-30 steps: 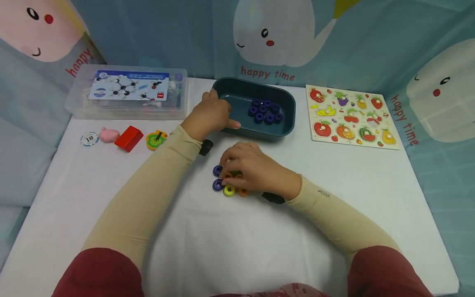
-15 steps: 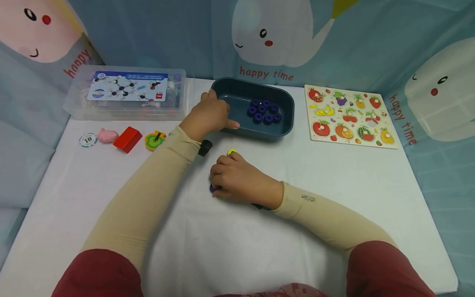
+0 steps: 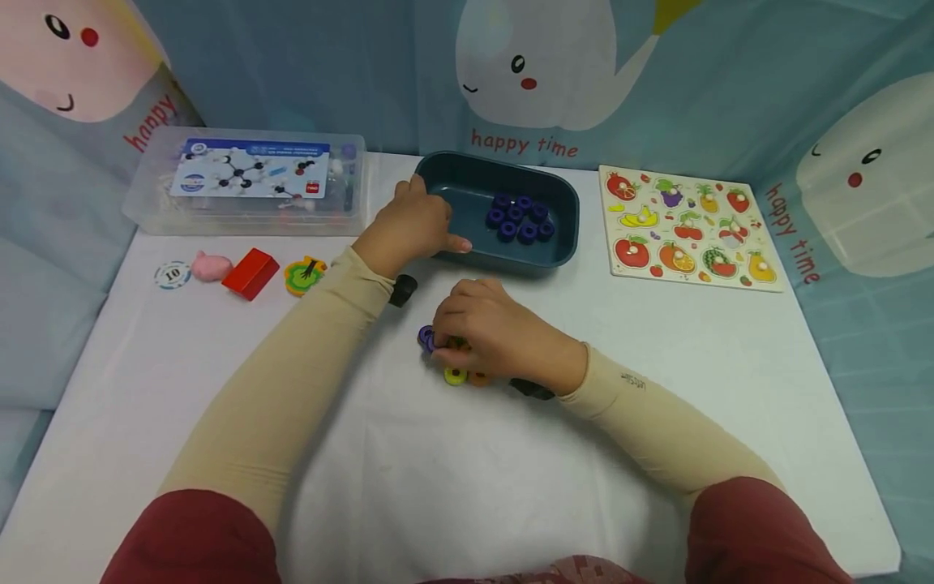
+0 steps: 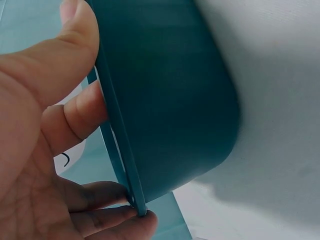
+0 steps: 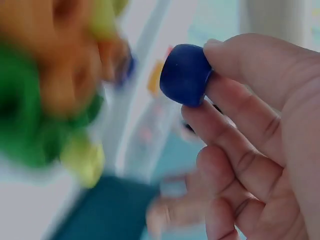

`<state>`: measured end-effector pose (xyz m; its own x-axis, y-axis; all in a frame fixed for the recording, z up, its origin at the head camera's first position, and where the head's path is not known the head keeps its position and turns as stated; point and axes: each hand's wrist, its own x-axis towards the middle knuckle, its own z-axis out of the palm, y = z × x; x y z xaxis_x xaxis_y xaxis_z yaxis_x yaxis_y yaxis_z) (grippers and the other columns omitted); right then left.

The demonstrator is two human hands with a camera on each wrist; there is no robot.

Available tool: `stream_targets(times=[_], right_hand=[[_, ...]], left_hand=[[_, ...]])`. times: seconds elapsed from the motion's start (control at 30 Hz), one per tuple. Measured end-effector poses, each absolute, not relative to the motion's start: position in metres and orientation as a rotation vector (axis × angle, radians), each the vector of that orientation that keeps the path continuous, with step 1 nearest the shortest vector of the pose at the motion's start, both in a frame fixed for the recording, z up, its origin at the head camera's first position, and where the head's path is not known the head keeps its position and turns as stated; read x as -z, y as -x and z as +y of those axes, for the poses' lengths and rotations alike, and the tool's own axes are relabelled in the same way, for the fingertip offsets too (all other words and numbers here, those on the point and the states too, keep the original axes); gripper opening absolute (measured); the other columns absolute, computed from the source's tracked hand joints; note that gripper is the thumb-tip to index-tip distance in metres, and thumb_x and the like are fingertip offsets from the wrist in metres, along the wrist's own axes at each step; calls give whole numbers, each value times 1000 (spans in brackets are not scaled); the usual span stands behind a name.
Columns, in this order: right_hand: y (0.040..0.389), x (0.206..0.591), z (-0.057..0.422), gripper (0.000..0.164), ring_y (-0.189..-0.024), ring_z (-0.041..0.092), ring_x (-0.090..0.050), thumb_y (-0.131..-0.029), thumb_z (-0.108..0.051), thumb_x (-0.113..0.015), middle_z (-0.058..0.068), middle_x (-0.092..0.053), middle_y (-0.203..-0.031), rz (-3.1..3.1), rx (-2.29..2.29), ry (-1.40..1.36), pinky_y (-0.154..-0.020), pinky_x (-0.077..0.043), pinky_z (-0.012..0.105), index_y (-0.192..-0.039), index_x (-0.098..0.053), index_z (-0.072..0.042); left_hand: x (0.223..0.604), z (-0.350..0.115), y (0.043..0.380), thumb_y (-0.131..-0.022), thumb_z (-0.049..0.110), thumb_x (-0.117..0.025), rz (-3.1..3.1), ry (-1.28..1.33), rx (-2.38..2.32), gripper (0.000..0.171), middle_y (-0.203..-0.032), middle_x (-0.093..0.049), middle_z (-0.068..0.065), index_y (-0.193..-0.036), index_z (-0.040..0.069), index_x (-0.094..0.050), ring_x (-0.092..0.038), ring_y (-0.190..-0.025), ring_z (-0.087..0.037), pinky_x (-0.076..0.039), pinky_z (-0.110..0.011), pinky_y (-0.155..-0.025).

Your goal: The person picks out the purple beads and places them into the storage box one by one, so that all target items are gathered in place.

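My left hand (image 3: pixel 409 225) grips the left end of a dark teal bin (image 3: pixel 492 258); in the left wrist view, its thumb and fingers are around the rim (image 4: pixel 117 110). Several purple rings (image 3: pixel 527 234) lie inside. My right hand (image 3: pixel 499 331) pinches a purple-blue ring (image 5: pixel 186 75) between thumb and fingers, above a small cluster on the table. Another purple ring (image 3: pixel 425 332) is at the cluster's left edge. A yellow ring (image 3: pixel 456 376) and an orange ring (image 3: pixel 478 380) show at its front. My right hand hides most of the cluster; green pieces (image 5: pixel 25 110) appear blurred in the right wrist view.
A clear plastic case (image 3: pixel 248 219) with a molecule-kit label stands back left. Before it lie a poker chip (image 3: pixel 172 275), a pink pig (image 3: pixel 211 266), a red block (image 3: pixel 250 274) and a tree piece (image 3: pixel 304 276). A fruit puzzle board (image 3: pixel 686 229) lies back right.
My right hand went toward the front left, then back up to the right, and now holds one purple ring lifted beside the other. My left hand stays on the bin.
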<state>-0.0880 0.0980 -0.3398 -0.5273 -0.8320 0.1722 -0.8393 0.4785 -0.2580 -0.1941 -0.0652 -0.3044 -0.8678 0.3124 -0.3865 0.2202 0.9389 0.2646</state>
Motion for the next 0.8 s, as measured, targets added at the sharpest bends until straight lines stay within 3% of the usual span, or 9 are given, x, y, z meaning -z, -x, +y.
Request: stream_targets(times=[0.2,0.37,0.57,0.8], right_hand=[[127,315,145,13,-104,20,-54,-85,-30,-81,-2,-74,-101,-2774,-663,-1141,-90,-37,44,-87,-79,-18],[169,323,176,16,-102,20,-53,-86,-33,-80,-2,-75,-100,-2928,-681,-816,-95,-37,46,-87,-80,-17],[199,346,187,18,-107,22,-50,-89,-35,-78,-2,-74,-102,-3120,-640,-704,-102,-33,50,-89,-80,-17],[213,355,184,17,-112,24,-46,-90,-36,-76,-1,-69,-111,-3190,-500,-623,-96,-28,49,-95,-80,-19]], left_hand=[[305,-64,194,-93,56,-64,2670,-380,-284,57,-152,-29,-31,-124,8,-66,-29,-138,-43,-45,-56,-103],[306,-65,193,-92,55,-65,2675,-362,-314,59,-156,-24,-31,-129,9,-65,-27,-141,-43,-44,-57,-104],[307,-65,193,-92,55,-66,2673,-373,-328,59,-159,-19,-33,-128,8,-66,-24,-144,-46,-43,-58,-105],[305,-65,192,-92,54,-66,2680,-373,-342,55,-161,-14,-33,-122,8,-68,-20,-146,-46,-44,-59,-104]])
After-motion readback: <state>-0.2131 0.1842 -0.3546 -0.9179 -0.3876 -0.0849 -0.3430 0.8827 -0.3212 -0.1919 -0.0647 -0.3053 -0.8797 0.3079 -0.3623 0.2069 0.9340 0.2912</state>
